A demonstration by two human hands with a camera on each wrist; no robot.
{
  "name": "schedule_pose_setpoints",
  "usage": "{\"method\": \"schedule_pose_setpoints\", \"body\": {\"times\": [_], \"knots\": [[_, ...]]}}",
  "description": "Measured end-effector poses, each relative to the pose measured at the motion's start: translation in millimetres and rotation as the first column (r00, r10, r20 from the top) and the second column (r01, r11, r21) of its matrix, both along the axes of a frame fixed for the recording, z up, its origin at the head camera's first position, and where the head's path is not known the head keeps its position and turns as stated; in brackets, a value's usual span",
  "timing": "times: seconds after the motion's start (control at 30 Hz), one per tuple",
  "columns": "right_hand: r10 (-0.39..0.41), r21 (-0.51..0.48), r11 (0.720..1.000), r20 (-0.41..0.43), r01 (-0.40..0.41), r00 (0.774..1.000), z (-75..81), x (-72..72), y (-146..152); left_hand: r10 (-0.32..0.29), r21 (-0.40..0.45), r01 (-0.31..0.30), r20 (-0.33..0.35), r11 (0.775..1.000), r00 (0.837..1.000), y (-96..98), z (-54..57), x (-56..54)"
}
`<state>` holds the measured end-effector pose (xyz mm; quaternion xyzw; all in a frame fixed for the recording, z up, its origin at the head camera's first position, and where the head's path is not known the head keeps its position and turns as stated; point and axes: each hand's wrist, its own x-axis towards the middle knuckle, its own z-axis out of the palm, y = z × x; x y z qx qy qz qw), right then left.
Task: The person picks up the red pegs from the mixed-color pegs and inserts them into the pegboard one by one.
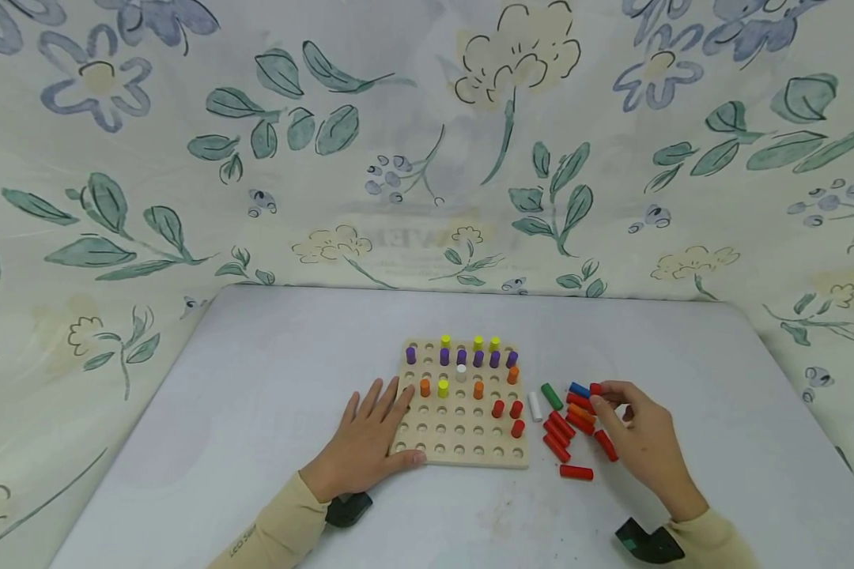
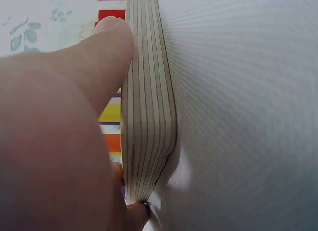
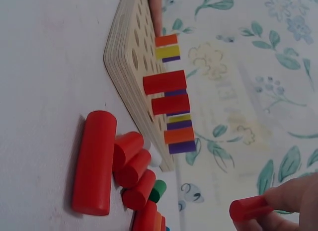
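A square wooden pegboard [image 1: 451, 440] with rows of round holes lies on the table. Yellow, purple, orange, white and red pegs stand upright in some holes. My left hand [image 1: 363, 446] rests at the board's left side, fingers spread, with its thumb at the near left corner; the left wrist view shows the thumb [image 2: 112, 39] against the layered edge. To the right of the board, my right hand [image 1: 644, 438] pinches a red peg [image 3: 246, 207] between thumb and fingers, held above the loose pegs. The right wrist view shows only part of this hand.
Loose red pegs [image 1: 557, 449] lie in a cluster right of the board, along with a green peg [image 1: 551, 397], a white peg [image 1: 535, 407], a blue peg [image 1: 579, 390] and orange ones. A white table [image 1: 292, 332] meets a flowered cloth [image 1: 413, 103] at the back.
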<state>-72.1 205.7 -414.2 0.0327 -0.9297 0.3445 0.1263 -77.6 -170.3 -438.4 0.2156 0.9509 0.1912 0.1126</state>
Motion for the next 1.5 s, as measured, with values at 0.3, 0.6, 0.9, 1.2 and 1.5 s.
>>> {"method": "schedule_pose_setpoints", "body": {"times": [0.3, 0.6, 0.9, 1.2, 1.5], "knots": [[0.021, -0.022, 1.000, -0.008, -0.021, 1.000, -1.1, -0.6, -11, 0.005, -0.001, -0.005, 0.010, 1.000, 1.000, -0.5, -1.8, 0.1], [0.037, -0.025, 0.999, -0.041, -0.038, 0.998, -3.3, -1.9, -21, 0.002, -0.004, -0.002, 0.004, 1.000, 1.000, -1.3, -3.3, 0.0], [0.068, -0.079, 0.994, -0.094, -0.076, 0.993, -6.0, -1.0, -30, -0.001, -0.006, 0.001, -0.005, 1.000, 1.000, -0.8, -1.7, 0.4], [0.103, -0.092, 0.989, -0.104, -0.113, 0.989, -9.5, -0.2, -37, 0.000, -0.006, 0.000, -0.003, 1.000, 1.000, -0.4, -2.6, 1.6], [0.152, -0.133, 0.976, -0.139, -0.171, 0.978, -10.5, -1.0, -45, -0.001, -0.015, 0.001, 0.002, 1.000, 1.000, 0.0, -3.3, 0.0]]}}
